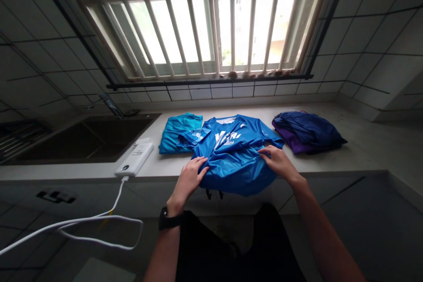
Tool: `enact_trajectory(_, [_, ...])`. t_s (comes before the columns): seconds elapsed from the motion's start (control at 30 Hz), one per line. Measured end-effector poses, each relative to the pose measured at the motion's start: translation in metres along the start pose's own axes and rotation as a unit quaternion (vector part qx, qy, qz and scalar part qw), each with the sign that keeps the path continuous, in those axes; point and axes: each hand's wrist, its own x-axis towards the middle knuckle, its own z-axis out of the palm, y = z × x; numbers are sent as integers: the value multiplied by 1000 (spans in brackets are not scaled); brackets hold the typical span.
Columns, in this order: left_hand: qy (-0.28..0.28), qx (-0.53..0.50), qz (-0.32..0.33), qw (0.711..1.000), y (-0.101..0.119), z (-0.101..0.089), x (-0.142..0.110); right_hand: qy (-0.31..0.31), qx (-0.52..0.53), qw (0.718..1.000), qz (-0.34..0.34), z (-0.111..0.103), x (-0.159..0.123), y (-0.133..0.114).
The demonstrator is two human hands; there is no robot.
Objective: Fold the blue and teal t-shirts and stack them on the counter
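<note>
A blue short-sleeved T-shirt [231, 158] with white lettering lies front side up on the counter, its neck toward the window. Its lower part is rumpled, and the hem hangs over the counter's front edge. At the shirt's left side, my left hand [189, 178] has its fingers and thumb closed on the fabric. My right hand [280, 162] pinches the cloth on the right side, lifting a fold. The shirt's left-hand sleeve overlaps a folded teal garment [176, 130]. To the right is a pile of folded clothes [307, 130], navy over purple.
A dark sink [82, 141] with a faucet [112, 105] is set into the counter [357, 158] at left. Near the front edge lies a white power bank [135, 158], its white cable [119, 196] hanging down. A barred window [211, 22] stands behind.
</note>
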Motion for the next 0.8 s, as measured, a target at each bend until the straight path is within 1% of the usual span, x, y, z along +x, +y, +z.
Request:
enact_trajectory(0.03, [-12,6,2,1000,0,-3,-3,-28,25,999,-8,-10,-4,5])
enact_trajectory(0.1, [-29,17,-3,999,2,-12,-8,-120,45,992,-6,-31,-12,15])
enact_trajectory(0.13, [-27,27,-13,999,3,-17,-9,-162,40,986,8,-39,-14,19])
enact_trajectory(0.17, [-14,39,-27,999,4,-21,-7,-182,28,983,26,-45,-14,22])
enact_trajectory(0.2, [6,51,-38,998,5,-23,-3,-172,12,984,43,-47,-11,23])
enact_trajectory(0.23, [26,61,-42,997,7,-23,4,-136,-4,989,55,-46,-5,22])
enact_trajectory(0.27, [41,70,-34,996,8,-21,13,-85,-20,995,57,-42,3,18])
enact_trajectory(0.3, [46,78,-20,996,10,-16,23,-35,-36,998,47,-36,14,13])
enact_trajectory(0.33, [36,89,-4,995,11,-11,35,-1,-49,998,30,-28,26,7])
enact_trajectory(0.37, [15,107,6,994,13,-5,45,11,-63,998,13,-19,38,1])
enact_trajectory(0.4, [-12,131,9,991,15,1,54,-1,-80,997,2,-11,49,-5])
enact_trajectory(0.47, [-66,180,-2,982,19,7,65,-61,-114,992,6,0,67,-14])
enact_trajectory(0.53, [-101,213,-7,972,21,6,66,-133,-146,980,15,2,75,-17])
enact_trajectory(0.6, [-112,234,-19,965,21,-1,61,-173,-171,970,13,-4,77,-17])
enact_trajectory(0.63, [-113,244,-32,963,20,-5,58,-173,-181,968,12,-8,77,-17])
enact_trajectory(0.7, [-105,261,-55,958,16,-10,53,-136,-197,971,14,-14,76,-17])
enact_trajectory(0.77, [-94,263,-50,959,12,-8,54,-103,-201,974,3,-13,78,-19])
enact_trajectory(0.8, [-88,254,-37,962,10,-4,56,-107,-198,974,-7,-9,79,-20])
